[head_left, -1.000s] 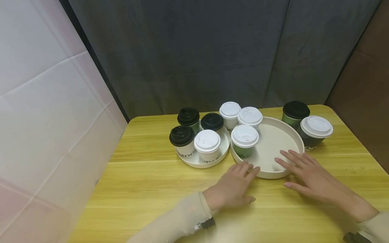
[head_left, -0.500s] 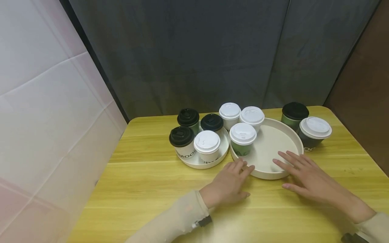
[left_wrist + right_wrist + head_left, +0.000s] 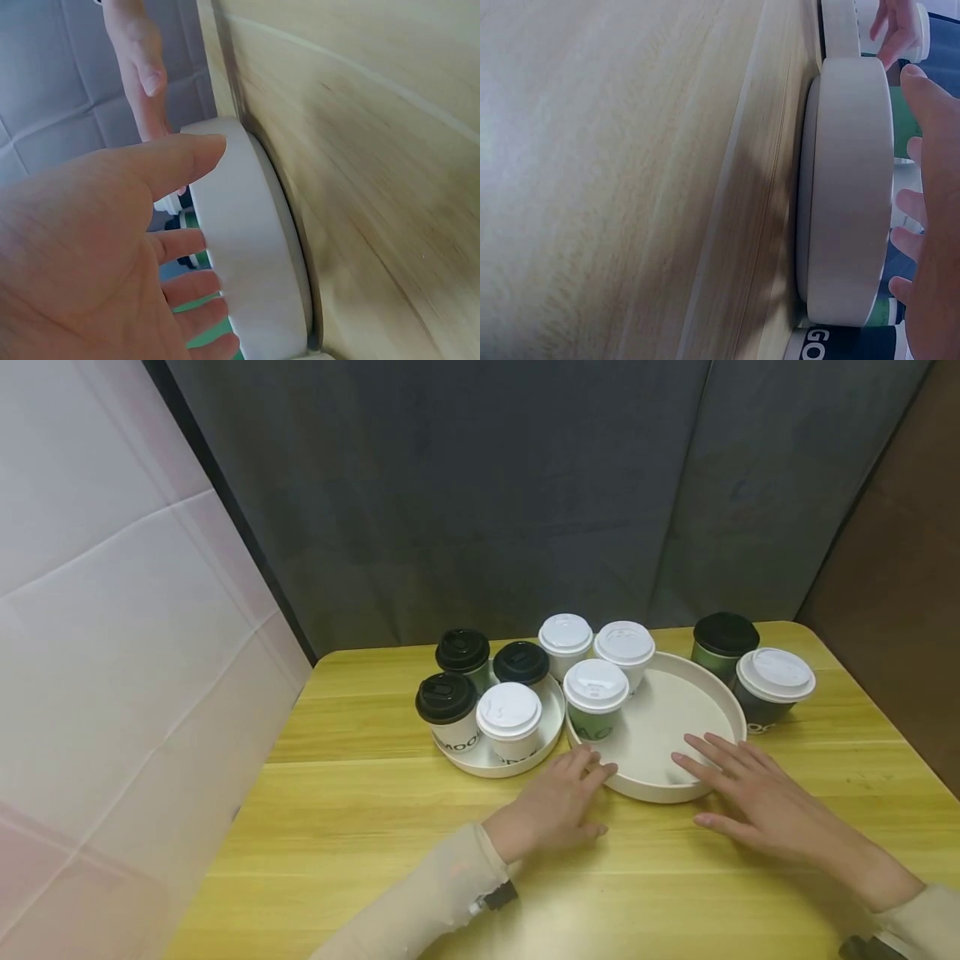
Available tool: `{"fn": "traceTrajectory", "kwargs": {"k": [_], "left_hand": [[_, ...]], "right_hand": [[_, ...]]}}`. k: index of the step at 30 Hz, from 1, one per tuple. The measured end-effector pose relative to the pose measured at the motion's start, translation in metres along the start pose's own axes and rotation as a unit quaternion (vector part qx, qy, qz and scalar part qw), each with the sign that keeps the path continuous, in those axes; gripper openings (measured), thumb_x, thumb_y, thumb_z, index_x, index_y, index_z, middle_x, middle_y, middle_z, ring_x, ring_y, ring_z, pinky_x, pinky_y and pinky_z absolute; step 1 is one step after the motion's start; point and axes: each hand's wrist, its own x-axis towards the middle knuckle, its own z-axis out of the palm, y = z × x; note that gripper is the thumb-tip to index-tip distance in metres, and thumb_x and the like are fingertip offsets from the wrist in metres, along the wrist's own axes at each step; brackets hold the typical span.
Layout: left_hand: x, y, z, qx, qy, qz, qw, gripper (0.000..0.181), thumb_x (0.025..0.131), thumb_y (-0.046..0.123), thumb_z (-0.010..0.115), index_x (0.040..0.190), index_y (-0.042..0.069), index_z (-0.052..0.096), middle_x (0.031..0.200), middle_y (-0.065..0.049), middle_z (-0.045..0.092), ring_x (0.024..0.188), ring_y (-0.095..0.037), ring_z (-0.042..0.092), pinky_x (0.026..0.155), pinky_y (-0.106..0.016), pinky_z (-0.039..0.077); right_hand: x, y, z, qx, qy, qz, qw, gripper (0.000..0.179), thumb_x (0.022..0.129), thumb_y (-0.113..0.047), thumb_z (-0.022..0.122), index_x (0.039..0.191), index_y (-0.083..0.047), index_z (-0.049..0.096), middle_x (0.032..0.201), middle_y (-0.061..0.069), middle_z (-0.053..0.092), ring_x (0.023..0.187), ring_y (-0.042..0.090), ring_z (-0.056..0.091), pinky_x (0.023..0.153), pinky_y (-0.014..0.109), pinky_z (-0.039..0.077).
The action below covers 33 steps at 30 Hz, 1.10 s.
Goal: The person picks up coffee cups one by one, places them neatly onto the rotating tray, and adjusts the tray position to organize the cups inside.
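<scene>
Large tray: the round, shallow, cream large tray (image 3: 667, 743) has a smooth, matte look, its floor flat inside a low upright rim
Bench: the bench (image 3: 337, 835) is yellow with streaked wood grain
Cups on it: a tapered green cup (image 3: 595, 725) stands upright inside the large tray's left part, under a moulded white lid (image 3: 596, 683)
Left grip: my left grip (image 3: 551, 806) has its fingers extended and thumb apart, at the large tray's near left rim; whether the skin touches, I cannot tell
Right grip: my right grip (image 3: 772, 802) is spread too, fingertips over the near right rim
Tray against grips: the large tray lies just ahead of both, between my two sets of fingers
Small tray: the round small tray (image 3: 486, 771) sits beside it on the left, bearing four lidded cups
Left wrist view: shows my thumb before the outer wall and a narrower base beneath, which the head view hides
Right wrist view: shows white "GO" lettering on a dark cup (image 3: 851, 345), hard to read from above
</scene>
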Motion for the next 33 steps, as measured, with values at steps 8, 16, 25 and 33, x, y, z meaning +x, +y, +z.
{"fn": "traceTrajectory", "kwargs": {"k": [8, 16, 25, 33], "left_hand": [[-0.001, -0.007, -0.005, -0.027, 0.004, 0.004, 0.9996, 0.076, 0.089, 0.051, 0.066, 0.151, 0.015, 0.039, 0.150, -0.009, 0.041, 0.139, -0.024, 0.043, 0.120, -0.035, 0.036], [0.000, -0.014, -0.006, -0.042, 0.000, 0.006, 0.9991, 0.074, 0.089, 0.050, 0.067, 0.150, 0.018, 0.040, 0.147, -0.007, 0.042, 0.134, -0.021, 0.046, 0.116, -0.033, 0.040], [0.000, -0.019, -0.006, -0.058, -0.008, 0.000, 0.9983, 0.072, 0.089, 0.049, 0.066, 0.150, 0.019, 0.040, 0.150, -0.007, 0.041, 0.139, -0.022, 0.043, 0.120, -0.035, 0.036], [0.001, -0.018, -0.012, -0.069, -0.003, 0.007, 0.9976, 0.068, 0.090, 0.047, 0.066, 0.147, 0.016, 0.044, 0.143, -0.007, 0.045, 0.130, -0.021, 0.051, 0.113, -0.032, 0.044]], "right_hand": [[0.001, -0.001, 0.000, -0.001, -0.003, -0.002, 1.0000, 0.080, 0.083, -0.048, 0.073, 0.153, -0.029, 0.038, 0.158, 0.006, 0.039, 0.150, 0.023, 0.027, 0.122, 0.016, -0.012], [0.001, -0.005, 0.003, 0.010, -0.019, 0.015, 0.9997, 0.082, 0.084, -0.047, 0.073, 0.154, -0.032, 0.034, 0.161, 0.003, 0.036, 0.151, 0.023, 0.026, 0.124, 0.020, -0.010], [0.002, -0.008, 0.004, 0.009, -0.037, 0.016, 0.9992, 0.079, 0.086, -0.050, 0.070, 0.154, -0.032, 0.034, 0.161, 0.003, 0.035, 0.153, 0.019, 0.022, 0.120, 0.015, -0.016], [0.005, -0.004, 0.002, 0.015, -0.004, 0.001, 0.9999, 0.083, 0.081, -0.047, 0.076, 0.153, -0.030, 0.037, 0.157, 0.004, 0.040, 0.145, 0.025, 0.034, 0.122, 0.014, -0.010]]}}
